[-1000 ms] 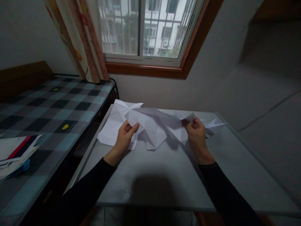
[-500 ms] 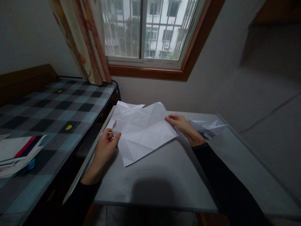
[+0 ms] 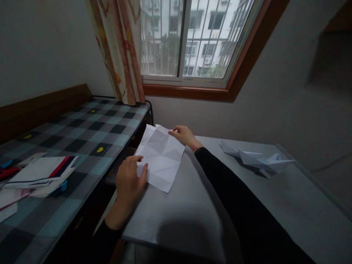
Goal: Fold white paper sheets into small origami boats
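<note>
A creased white sheet of paper (image 3: 161,157) lies flat at the left rear corner of a grey table (image 3: 198,205). My left hand (image 3: 129,181) rests on the sheet's near left edge with fingers stretched out flat. My right hand (image 3: 183,134) reaches across and pinches the sheet's far corner between thumb and fingers. Both arms wear black sleeves.
Folded white paper boats (image 3: 260,160) sit at the table's right rear. A checked bedcover (image 3: 68,143) lies to the left with a stack of papers and booklets (image 3: 38,174) on it. A barred window (image 3: 189,40) and a patterned curtain (image 3: 121,51) stand behind.
The sheet, held crumpled in the air a second ago, was spread out and now lies flat at the table's left rear corner. Both hands moved left with it; the view turned left.
</note>
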Available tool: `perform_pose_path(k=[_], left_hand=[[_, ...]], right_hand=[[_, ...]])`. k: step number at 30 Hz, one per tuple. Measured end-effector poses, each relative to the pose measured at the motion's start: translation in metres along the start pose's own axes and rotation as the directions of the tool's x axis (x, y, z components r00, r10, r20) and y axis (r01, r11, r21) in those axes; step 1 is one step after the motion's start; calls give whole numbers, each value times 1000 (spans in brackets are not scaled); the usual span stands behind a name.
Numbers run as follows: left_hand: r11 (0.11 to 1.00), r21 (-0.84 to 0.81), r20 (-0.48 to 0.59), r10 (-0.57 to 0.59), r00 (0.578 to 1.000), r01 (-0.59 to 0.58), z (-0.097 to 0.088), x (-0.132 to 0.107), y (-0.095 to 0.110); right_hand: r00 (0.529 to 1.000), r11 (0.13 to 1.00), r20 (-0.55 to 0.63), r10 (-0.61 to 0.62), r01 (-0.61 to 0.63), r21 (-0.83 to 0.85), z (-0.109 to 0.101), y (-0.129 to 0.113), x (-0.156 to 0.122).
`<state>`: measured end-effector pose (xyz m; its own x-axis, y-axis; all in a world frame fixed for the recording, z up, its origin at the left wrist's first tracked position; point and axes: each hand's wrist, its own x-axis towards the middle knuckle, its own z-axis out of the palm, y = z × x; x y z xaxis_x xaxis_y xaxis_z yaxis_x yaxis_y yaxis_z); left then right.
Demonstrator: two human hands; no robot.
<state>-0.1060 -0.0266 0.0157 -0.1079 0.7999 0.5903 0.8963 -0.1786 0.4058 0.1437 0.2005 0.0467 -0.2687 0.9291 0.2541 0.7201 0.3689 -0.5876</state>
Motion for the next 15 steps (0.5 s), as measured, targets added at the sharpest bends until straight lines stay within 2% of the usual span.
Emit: perform_pose_path(k=[2,4,6,9,12,15], left_hand=[[983,-48,151,185,971,-179,10,-3,4],[970,-67,240,243,940,-234,22,-9,5],[975,-31,283,220,934,-220,32,-15,1],[985,47,288,145,946,-165,41,-23,-6],[984,84,276,126,953,-154,42,-24,-8],[986,112,244,91,965,-122,37,-17,-8]], right_hand=[[999,992,-41,21,-26,-122,10,-1,4],[993,981,-118,6,-29,-191,16,-4,5],[977,978,-204,-67,24,-208,19,-9,1],[926,958,-287,-246,187,-217,22,-18,-16],[875,900,-250,-415,356,-252,27,-21,-49],[815,814,-139,-562,517,-264,34,-17,-83]])
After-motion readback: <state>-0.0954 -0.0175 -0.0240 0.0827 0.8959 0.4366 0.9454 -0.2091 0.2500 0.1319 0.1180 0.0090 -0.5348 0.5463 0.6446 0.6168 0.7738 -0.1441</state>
